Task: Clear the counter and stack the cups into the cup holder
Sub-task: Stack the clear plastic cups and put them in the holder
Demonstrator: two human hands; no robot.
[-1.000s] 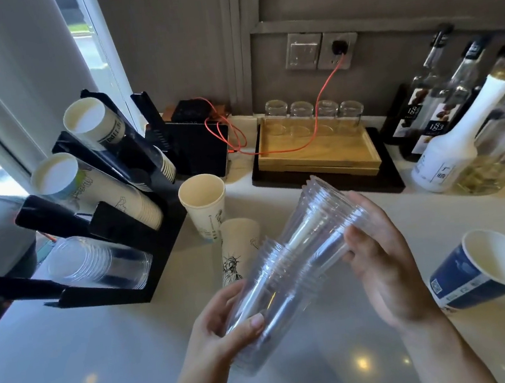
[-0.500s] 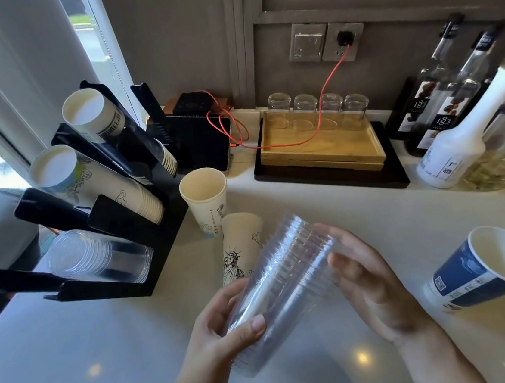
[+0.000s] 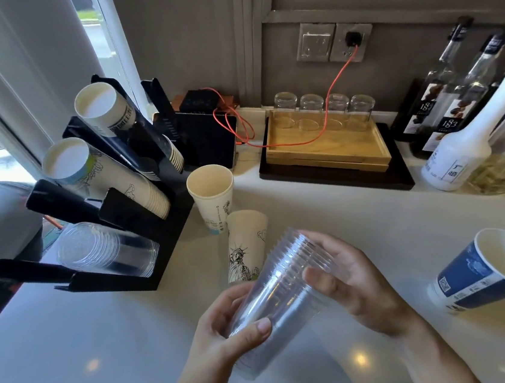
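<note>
over white counter (image 3: pixel 74 353), ribbed clear nested cups (image 3: pixel 276 299) lie tilted.

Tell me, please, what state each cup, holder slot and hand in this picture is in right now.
Clear cup stack: nested, tilted, held by both hands.
Left hand: grips the stack's base.
Right hand: cups the rim end.
Cup holder: three slots loaded.
Cream cup: upright.
Statue-print cup: upside down.
Blue cup: on its side.
</note>
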